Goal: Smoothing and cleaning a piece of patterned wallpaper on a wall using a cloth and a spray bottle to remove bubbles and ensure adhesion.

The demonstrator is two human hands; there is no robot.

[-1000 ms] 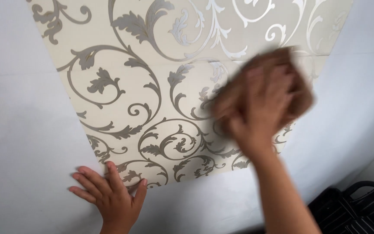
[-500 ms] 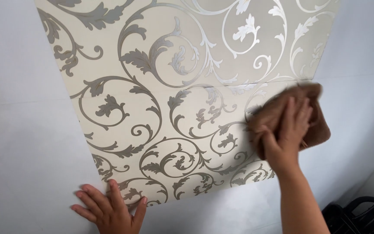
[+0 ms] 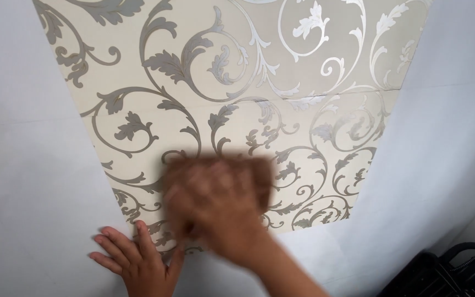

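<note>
Both hands press wallpaper (image 3: 232,99): left (image 3: 138,261) flat, right (image 3: 215,212) blurred over brown cloth (image 3: 257,173).

Single head view, close, facing the wallpaper sheet (image 3: 237,110) on wall

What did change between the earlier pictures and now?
The right hand, pressing a brown cloth, swept from the right edge of the cream scroll-patterned wallpaper sheet leftwards to its lower middle. The left hand stayed flat at the lower left corner.

Left hand (image 3: 138,261) lies flat with fingers spread, while the right hand (image 3: 215,206) is motion-blurred, palm down
</note>
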